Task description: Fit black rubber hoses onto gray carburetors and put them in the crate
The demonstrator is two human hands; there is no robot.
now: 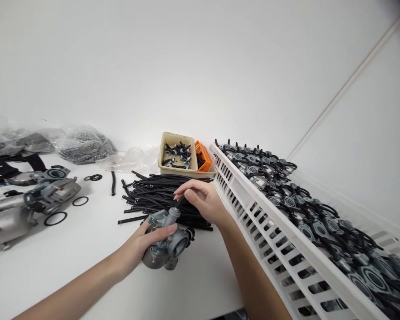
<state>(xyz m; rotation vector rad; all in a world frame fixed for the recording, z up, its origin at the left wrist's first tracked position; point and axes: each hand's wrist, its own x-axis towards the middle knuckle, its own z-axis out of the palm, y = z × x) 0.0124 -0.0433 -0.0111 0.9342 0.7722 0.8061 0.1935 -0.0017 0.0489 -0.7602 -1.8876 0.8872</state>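
Note:
A grey metal carburetor [160, 251] is gripped in my left hand [143, 244], its round opening facing right and its upper tube pointing up. My right hand [203, 200] has its fingers closed around a black fitting [180, 202] at the top of that tube. The fingers partly cover this fitting. Just behind both hands lies a pile of black rubber hoses [153, 193] on the white table [190, 289].
A white slatted crate [250, 211] full of carburetors stands at the right. Behind the hoses are a beige bin [177, 170] of small fittings and an orange basket [205, 155]. More carburetors [50, 193], black rings [55, 218] and plastic bags [83, 144] lie left.

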